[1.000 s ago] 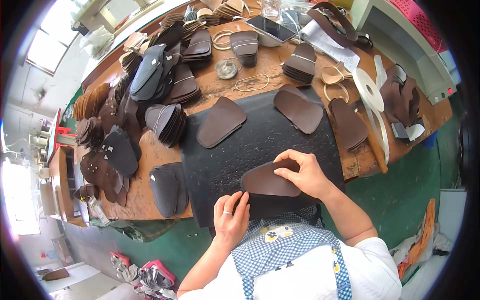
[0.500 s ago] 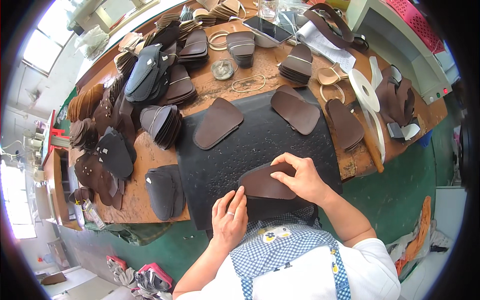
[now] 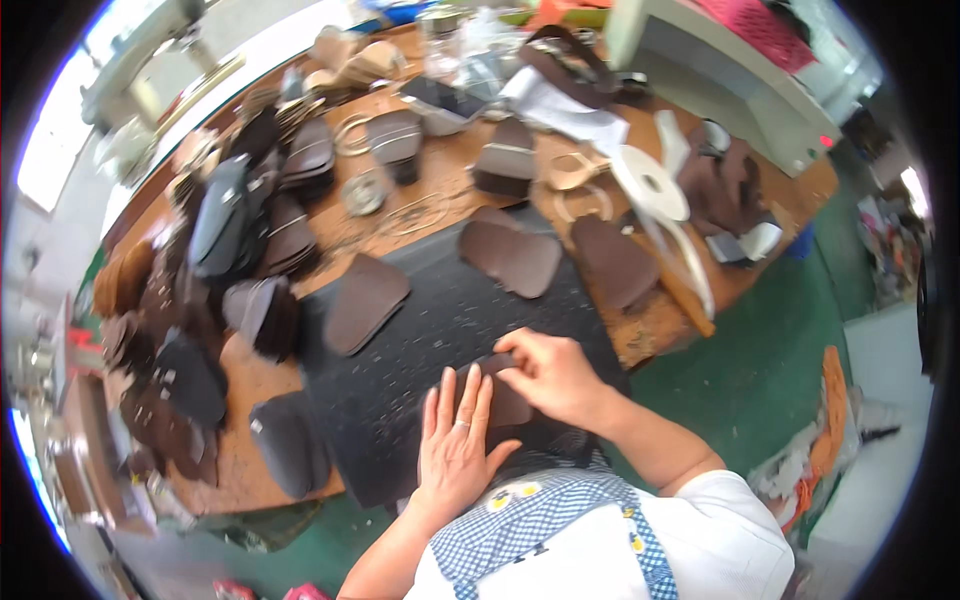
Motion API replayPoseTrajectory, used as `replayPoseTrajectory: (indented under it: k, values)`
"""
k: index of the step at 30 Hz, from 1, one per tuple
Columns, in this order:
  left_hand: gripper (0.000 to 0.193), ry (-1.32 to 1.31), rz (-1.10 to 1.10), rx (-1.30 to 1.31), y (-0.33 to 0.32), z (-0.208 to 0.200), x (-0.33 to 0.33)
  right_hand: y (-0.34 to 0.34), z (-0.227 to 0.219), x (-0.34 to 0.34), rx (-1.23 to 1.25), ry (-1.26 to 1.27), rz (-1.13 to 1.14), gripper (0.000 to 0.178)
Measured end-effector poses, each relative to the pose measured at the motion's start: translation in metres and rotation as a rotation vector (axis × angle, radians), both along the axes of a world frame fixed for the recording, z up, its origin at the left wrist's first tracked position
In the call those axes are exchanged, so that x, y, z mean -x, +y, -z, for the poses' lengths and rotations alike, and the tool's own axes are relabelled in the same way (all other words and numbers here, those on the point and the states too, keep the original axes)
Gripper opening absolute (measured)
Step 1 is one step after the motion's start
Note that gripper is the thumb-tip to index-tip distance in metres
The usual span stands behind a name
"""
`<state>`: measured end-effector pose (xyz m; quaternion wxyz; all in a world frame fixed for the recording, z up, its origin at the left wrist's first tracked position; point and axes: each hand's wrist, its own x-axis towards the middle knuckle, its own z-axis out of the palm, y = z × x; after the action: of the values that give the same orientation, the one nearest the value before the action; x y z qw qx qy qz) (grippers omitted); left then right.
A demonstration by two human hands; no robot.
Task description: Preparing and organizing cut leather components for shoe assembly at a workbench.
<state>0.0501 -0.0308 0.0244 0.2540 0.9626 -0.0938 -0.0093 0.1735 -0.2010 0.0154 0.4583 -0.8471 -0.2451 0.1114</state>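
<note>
The left hand (image 3: 455,452) lies flat, fingers spread, over a brown panel (image 3: 511,408) on the black mat (image 3: 365,430), seemingly to steady it, while the right hand (image 3: 552,376) pinches its far edge; blur hides whether one layer or more is gripped. Other brown pieces (image 3: 368,303) sit farther up the mat, probably for easy reach without crowding the hands.

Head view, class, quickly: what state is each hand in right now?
Left hand: open, fingers extended, laid flat over the brown piece.
Right hand: closed, thumb and fingers pinching the brown piece's far edge.
</note>
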Motion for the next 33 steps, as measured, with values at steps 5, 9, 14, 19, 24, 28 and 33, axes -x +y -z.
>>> replayPoseTrajectory:
  k: [5, 9, 14, 19, 24, 28, 33]
  values:
    - [0.095, 0.007, -0.025, 0.032, 0.010, 0.005, 0.000, 0.006, 0.002, 0.001, -0.036, -0.073, -0.073, 0.023]
    - [0.054, -0.127, -0.291, 0.284, 0.023, -0.002, -0.017, -0.001, -0.003, 0.006, -0.279, -0.126, -0.035, 0.028]
    - [0.029, -0.410, -0.596, 0.467, 0.079, -0.017, -0.078, -0.032, -0.019, -0.044, -0.072, -0.443, 0.317, 0.020]
    - [0.052, -0.427, -0.629, -0.149, 0.119, -0.024, -0.076, -0.100, 0.002, -0.082, 0.392, -0.497, 0.520, 0.041]
    - [0.055, -0.267, -0.877, -0.226, 0.131, -0.022, 0.015, -0.092, -0.002, -0.085, 0.340, -0.359, 0.518, 0.047]
    - [0.075, -0.084, -1.036, -0.413, 0.146, -0.004, 0.064, -0.099, 0.002, -0.097, 0.385, -0.468, 0.478, 0.056]
    - [0.070, -0.185, -1.030, -0.322, 0.131, 0.014, 0.056, -0.120, 0.000, -0.096, 0.411, -0.443, 0.520, 0.057]
